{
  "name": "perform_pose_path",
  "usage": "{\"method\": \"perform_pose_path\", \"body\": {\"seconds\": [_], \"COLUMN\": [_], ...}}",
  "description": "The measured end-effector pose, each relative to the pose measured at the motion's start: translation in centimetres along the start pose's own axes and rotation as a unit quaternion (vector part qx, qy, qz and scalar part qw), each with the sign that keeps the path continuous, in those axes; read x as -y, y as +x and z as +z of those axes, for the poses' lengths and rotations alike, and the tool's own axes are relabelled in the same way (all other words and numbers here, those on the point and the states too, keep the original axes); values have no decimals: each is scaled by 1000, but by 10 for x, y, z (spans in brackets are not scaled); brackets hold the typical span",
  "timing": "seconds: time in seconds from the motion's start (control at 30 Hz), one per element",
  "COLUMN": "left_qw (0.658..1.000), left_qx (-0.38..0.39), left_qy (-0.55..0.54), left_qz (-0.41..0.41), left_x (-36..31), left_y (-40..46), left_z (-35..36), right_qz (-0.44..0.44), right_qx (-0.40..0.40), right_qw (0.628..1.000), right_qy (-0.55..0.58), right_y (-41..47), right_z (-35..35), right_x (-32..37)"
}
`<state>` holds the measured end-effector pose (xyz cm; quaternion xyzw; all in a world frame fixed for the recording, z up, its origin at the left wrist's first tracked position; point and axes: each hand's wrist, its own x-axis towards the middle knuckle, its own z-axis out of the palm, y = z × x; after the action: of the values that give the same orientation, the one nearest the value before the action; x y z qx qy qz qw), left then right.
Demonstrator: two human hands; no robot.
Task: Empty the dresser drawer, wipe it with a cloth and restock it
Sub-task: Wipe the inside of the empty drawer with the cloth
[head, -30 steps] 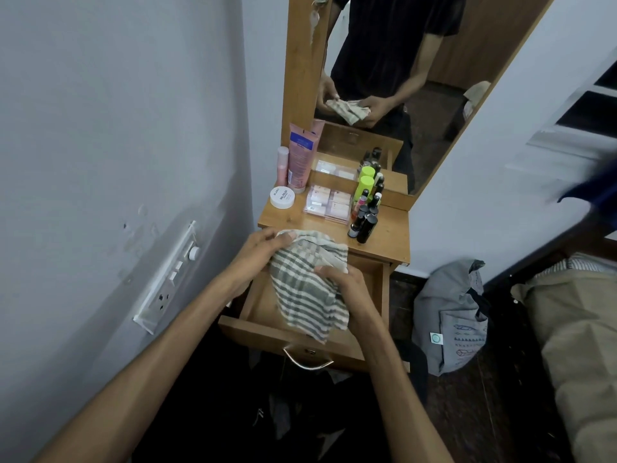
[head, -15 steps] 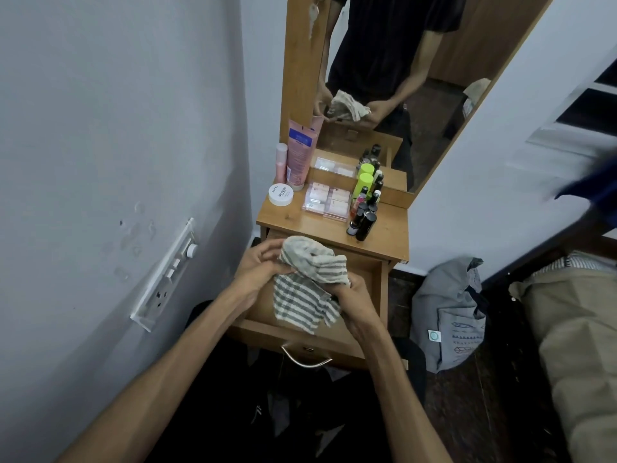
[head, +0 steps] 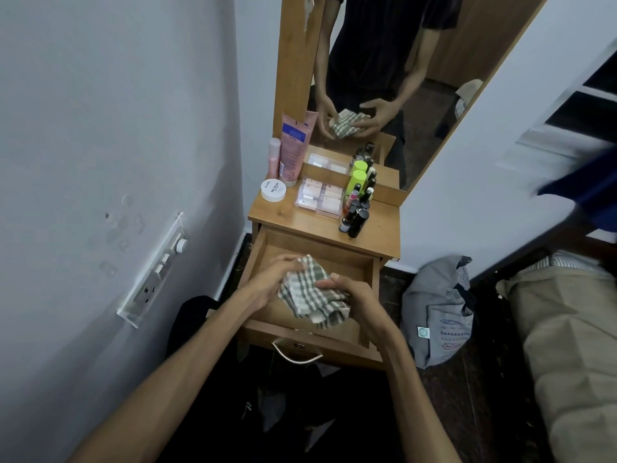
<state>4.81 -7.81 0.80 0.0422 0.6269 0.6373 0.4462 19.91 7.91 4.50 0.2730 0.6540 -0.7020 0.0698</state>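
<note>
You hold a striped cloth point(head: 312, 292) bunched between both hands above the open dresser drawer point(head: 340, 262). Your left hand point(head: 272, 284) curls its fingers round the cloth's left side; your right hand point(head: 359, 297) grips the right side, thumb on top. The drawer (pulled well out) shows bare wood. On the dresser top point(head: 300, 222), a white jar point(head: 273, 190) sits at the back left corner, a clear compartment box point(head: 321, 197) mid-back, dark bottles point(head: 356, 215) along the right edge.
</note>
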Motion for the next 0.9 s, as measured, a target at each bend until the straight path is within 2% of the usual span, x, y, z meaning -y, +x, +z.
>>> {"method": "perform_pose_path", "body": {"seconds": [0.1,0.17,0.2,0.3,0.37,0.43,0.5,0.57,0.67,0.77,0.9], "left_qw": [1000,995,985,915,870,839,834,862,904,915,916], "left_qx": [-14,-40,-70,-198,-274,-322,-331,-313,-244,-207,-205], "left_qy": [16,65,123,297,343,371,385,363,339,336,330], "left_qz": [10,62,98,189,224,235,215,165,91,83,100], "left_x": [10,18,19,19,17,14,12,12,13,13,15], "left_y": [13,20,21,19,16,16,17,21,24,25,27], "left_z": [16,22,22,10,-3,-18,-34,-51,-72,-80,-84], "right_qz": [14,5,6,9,-3,-17,-31,-37,-58,-77,-59], "right_qx": [-170,-269,-320,-465,-521,-553,-572,-573,-542,-533,-512], "right_qw": [985,961,943,881,851,832,820,819,838,842,856], "right_qy": [25,67,89,87,65,41,4,-19,-36,-19,44], "right_y": [11,21,25,36,44,51,58,68,91,106,113], "right_z": [-3,-7,-10,-16,-16,-10,-1,9,18,24,27], "right_x": [-9,-18,-21,-26,-26,-23,-18,-13,-15,-18,-19]}}
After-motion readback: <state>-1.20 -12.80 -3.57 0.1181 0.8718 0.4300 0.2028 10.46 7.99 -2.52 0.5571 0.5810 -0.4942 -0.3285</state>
